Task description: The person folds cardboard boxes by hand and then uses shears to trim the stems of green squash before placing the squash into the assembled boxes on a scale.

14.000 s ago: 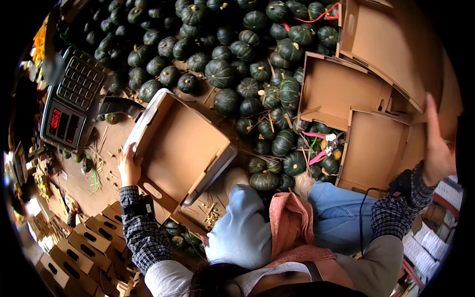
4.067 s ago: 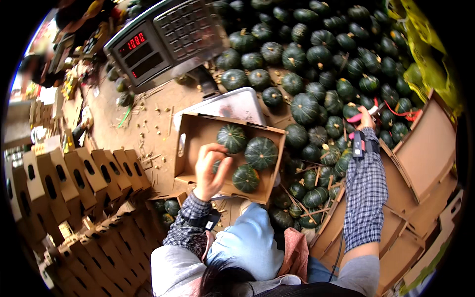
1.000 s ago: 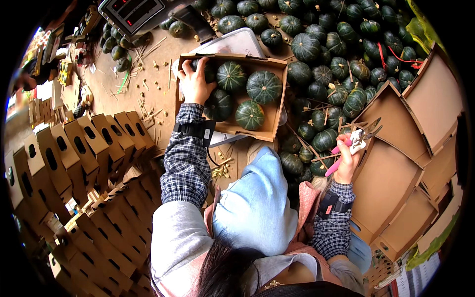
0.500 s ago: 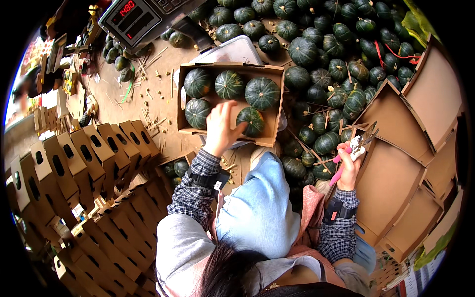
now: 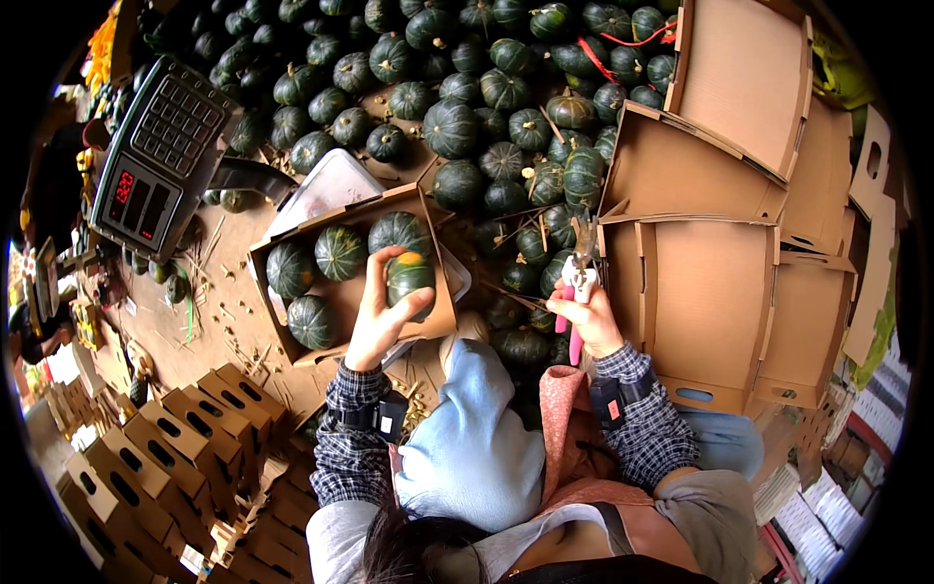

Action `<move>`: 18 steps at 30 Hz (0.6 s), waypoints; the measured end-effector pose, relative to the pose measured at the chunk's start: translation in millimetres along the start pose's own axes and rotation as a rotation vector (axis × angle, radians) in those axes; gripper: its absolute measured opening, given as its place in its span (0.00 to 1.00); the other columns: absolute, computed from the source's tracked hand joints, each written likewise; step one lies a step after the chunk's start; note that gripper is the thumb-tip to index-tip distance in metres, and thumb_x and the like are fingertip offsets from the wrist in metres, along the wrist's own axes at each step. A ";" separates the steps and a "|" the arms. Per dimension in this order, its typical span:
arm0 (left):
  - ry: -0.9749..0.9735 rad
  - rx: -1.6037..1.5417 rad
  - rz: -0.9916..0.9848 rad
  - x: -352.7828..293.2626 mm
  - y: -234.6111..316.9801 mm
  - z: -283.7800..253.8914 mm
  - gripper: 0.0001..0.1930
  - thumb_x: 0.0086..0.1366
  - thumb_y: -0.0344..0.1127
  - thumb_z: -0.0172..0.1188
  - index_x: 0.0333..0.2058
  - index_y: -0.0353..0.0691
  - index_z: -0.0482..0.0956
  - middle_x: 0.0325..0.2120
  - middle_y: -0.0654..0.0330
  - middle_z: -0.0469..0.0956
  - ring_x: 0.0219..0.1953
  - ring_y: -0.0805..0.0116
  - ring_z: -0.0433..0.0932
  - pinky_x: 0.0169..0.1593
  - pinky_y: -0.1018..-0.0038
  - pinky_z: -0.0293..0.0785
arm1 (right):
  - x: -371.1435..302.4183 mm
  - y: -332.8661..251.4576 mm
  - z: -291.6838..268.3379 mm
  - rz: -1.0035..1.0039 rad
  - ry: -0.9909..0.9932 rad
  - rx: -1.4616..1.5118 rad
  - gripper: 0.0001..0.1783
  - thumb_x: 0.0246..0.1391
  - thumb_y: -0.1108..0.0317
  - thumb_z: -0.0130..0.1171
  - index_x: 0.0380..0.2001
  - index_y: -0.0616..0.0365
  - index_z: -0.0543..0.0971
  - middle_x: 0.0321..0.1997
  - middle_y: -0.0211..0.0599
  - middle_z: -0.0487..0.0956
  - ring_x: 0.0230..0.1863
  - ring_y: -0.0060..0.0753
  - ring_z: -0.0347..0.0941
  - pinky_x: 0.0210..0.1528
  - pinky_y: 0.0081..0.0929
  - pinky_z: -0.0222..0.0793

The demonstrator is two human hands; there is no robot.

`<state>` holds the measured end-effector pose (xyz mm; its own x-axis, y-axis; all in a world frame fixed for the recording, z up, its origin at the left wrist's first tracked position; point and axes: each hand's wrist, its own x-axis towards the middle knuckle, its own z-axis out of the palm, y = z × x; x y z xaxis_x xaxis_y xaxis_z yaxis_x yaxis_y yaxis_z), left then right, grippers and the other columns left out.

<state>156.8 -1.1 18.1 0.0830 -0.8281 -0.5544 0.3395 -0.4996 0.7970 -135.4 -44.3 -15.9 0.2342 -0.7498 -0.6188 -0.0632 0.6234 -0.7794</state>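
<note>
My left hand (image 5: 377, 316) reaches into an open cardboard box (image 5: 442, 316), its fingers and thumb wrapped round a small dark-green pumpkin (image 5: 407, 282) with an orange patch. Whether that pumpkin is lifted off the box floor I cannot tell. Several other green pumpkins (image 5: 341, 252) sit in the same box. Out to the right, my right hand (image 5: 593, 326) is closed on pruning shears (image 5: 580, 278) with pink handles, their blades pointing away from me. The box rests on a pale platform (image 5: 331, 195), beside a digital scale display (image 5: 156, 161).
A large heap of green pumpkins (image 5: 450, 128) spreads across the floor ahead. Empty cardboard boxes (image 5: 710, 302) are stacked at my right. Rows of folded boxes with handle holes (image 5: 175, 428) stand at lower left. Cut stems (image 5: 229, 316) litter the floor.
The view has turned to the right, so the box appears further left. My left hand has closed round the orange-patched pumpkin. The shears stay in my right hand.
</note>
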 end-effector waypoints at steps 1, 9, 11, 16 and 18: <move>-0.060 0.328 0.209 16.4 -3.9 0.7 0.30 0.50 0.33 0.67 0.51 0.40 0.63 0.39 0.56 0.71 0.40 0.65 0.72 0.45 0.70 0.71 | 1.8 -2.3 6.6 0.019 0.001 -0.010 0.14 0.42 0.73 0.62 0.34 0.61 0.72 0.27 0.29 0.75 0.30 0.20 0.71 0.32 0.19 0.66; 0.079 1.312 0.853 139.7 25.1 94.1 0.35 0.46 0.35 0.68 0.55 0.44 0.66 0.51 0.41 0.64 0.55 0.41 0.61 0.57 0.57 0.62 | 8.2 -21.5 3.3 0.015 0.043 -0.050 0.17 0.41 0.73 0.64 0.36 0.63 0.71 0.26 0.29 0.74 0.27 0.20 0.69 0.30 0.18 0.64; -0.165 1.245 0.676 172.8 23.7 100.4 0.34 0.45 0.41 0.69 0.53 0.46 0.68 0.48 0.45 0.66 0.54 0.43 0.63 0.54 0.56 0.66 | 9.6 -25.0 -5.8 0.037 0.035 -0.109 0.18 0.39 0.73 0.64 0.35 0.65 0.71 0.26 0.31 0.74 0.28 0.20 0.69 0.31 0.19 0.65; -0.008 1.210 0.584 281.0 25.0 100.9 0.44 0.46 0.50 0.69 0.58 0.37 0.57 0.43 0.39 0.69 0.43 0.44 0.69 0.50 0.58 0.67 | 11.4 -18.5 -8.1 0.133 -0.039 0.000 0.17 0.40 0.75 0.64 0.36 0.64 0.71 0.28 0.32 0.76 0.31 0.22 0.71 0.35 0.21 0.67; 0.152 0.455 0.225 337.4 29.5 99.5 0.44 0.48 0.54 0.67 0.57 0.35 0.57 0.44 0.39 0.71 0.40 0.44 0.73 0.47 0.57 0.70 | 16.7 -15.0 -2.1 0.158 -0.130 0.016 0.18 0.41 0.74 0.64 0.37 0.63 0.70 0.28 0.32 0.76 0.32 0.22 0.72 0.35 0.21 0.67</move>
<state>101.6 -320.6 -121.6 0.2529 -0.8982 -0.3597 -0.1403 -0.4019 0.9049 -132.6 -66.7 -14.7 0.3458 -0.6084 -0.7144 -0.0941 0.7350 -0.6715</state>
